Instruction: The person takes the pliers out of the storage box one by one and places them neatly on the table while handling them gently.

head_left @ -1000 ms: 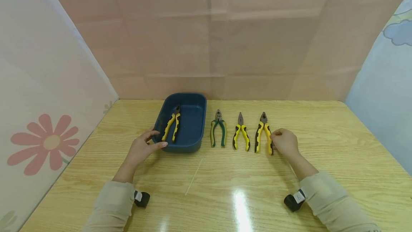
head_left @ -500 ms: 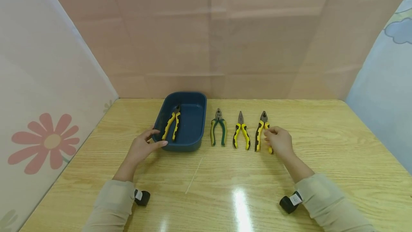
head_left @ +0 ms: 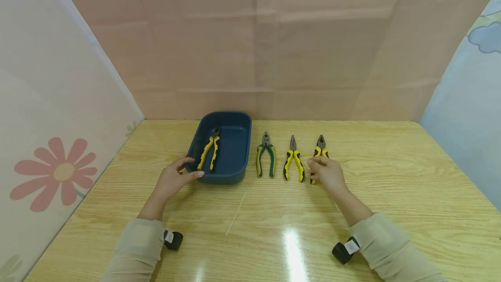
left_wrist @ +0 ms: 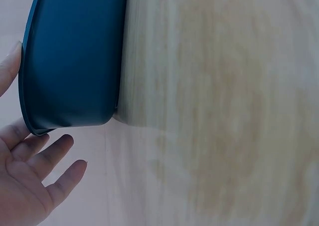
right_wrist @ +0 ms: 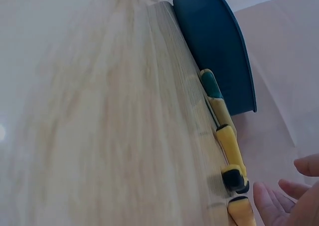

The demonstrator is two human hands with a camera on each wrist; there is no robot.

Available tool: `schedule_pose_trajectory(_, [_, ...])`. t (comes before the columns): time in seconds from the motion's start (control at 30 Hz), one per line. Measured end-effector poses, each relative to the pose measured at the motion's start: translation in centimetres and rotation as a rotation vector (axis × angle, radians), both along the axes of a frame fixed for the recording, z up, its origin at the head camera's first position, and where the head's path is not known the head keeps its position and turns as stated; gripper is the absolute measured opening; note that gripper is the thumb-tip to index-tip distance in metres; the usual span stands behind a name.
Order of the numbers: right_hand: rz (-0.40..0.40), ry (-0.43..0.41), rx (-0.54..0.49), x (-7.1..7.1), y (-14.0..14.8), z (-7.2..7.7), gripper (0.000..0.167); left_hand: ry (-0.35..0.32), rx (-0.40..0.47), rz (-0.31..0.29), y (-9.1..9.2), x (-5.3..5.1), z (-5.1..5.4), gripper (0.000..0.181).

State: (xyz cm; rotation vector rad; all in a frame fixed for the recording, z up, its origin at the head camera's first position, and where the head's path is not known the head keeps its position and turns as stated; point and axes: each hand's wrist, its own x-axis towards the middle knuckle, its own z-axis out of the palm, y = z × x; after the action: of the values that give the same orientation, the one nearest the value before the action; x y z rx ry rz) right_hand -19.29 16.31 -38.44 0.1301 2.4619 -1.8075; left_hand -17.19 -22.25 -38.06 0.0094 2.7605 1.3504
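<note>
My left hand (head_left: 172, 181) touches the near-left corner of a blue plastic basin (head_left: 235, 153), thumb on its front rim. In the left wrist view the fingers of this hand (left_wrist: 30, 176) are spread loosely beside the rim. Inside the basin lie yellow-and-black pliers (head_left: 214, 135). My right hand (head_left: 329, 176) hovers over yellow-and-black combination pliers (head_left: 321, 142), hiding most of their handles. Nothing shows between its loosely bent fingers in the right wrist view. Left of it lie yellow-and-black needle-nose pliers (head_left: 293, 143), then green-handled combination pliers (head_left: 259, 162).
The light wood table (head_left: 250, 212) runs back to a brown paper-like backdrop (head_left: 313, 55). A white panel with a printed flower (head_left: 62, 172) stands on the left, another panel with a cloud (head_left: 487, 38) on the right. Each wrist wears a small black camera (head_left: 342, 252).
My right hand has moved left, from beside the rightmost pliers' right handle to over their handles. Those pliers have not visibly shifted. My left hand and the basin stay as they were.
</note>
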Motion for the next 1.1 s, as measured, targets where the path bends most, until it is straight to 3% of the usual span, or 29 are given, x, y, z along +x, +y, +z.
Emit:
schedule_pose_trajectory(0.4, [0.041, 0.019, -0.048, 0.3, -1.5, -0.3, 0.037, -0.008, 0.008, 0.001, 0.1, 0.2, 0.1, 0.07])
schedule_pose_trajectory(0.7, [0.062, -0.027, -0.17, 0.2, -2.7, -0.2, 0.041, -0.002, 0.014, -0.002, 0.0, 0.1, 0.0, 0.071])
schedule_pose_trajectory(1.1, [0.111, -0.05, -0.247, 0.3, -4.7, 0.2, 0.038, 0.004, 0.009, 0.001, 0.0, 0.0, -0.1, 0.071])
